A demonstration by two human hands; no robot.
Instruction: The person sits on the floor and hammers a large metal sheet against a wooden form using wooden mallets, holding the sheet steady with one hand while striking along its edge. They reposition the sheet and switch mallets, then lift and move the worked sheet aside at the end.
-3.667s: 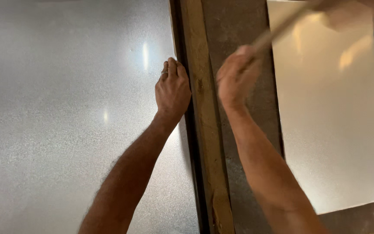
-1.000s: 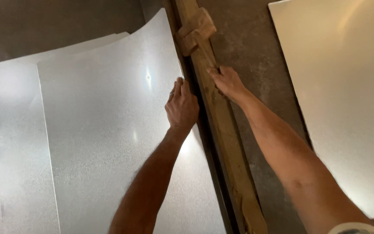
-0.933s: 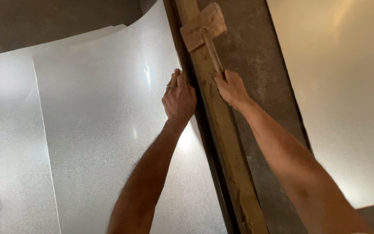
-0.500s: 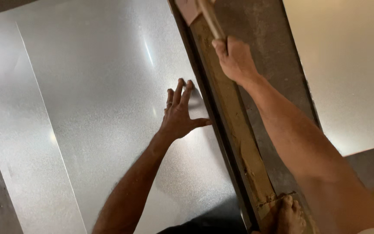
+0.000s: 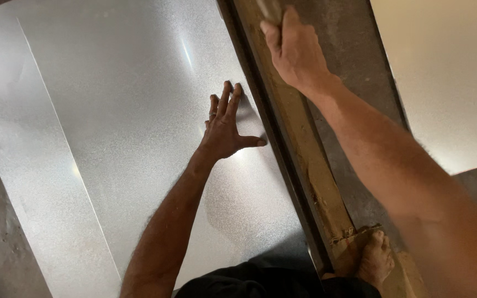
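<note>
Pressing flat on the top metal sheet (image 5: pixel 139 110), the left hand (image 5: pixel 224 129) lies palm down, fingers spread, holding nothing; its thumb points toward the dark steel edge (image 5: pixel 274 149) that runs beside the sheet.

Item, right hand (image 5: pixel 293 49): grip closed around a wooden handle (image 5: pixel 269 8) at the top border of the view; the tool's head is out of view, so its kind cannot be told.

Item, wooden beam (image 5: pixel 305 160): long, worn, lying along the steel edge, a bare foot (image 5: pixel 374 262) resting on its near end.

Item, second sheet (image 5: pixel 40 182): lies under the first, showing at the left. A third sheet (image 5: pixel 443 83) lies well apart on the concrete floor (image 5: pixel 354 66).

Progress, as judged: the top sheet's edge lies aligned against the steel edge and is steadied; whether any of that edge is already worked cannot be told.
</note>
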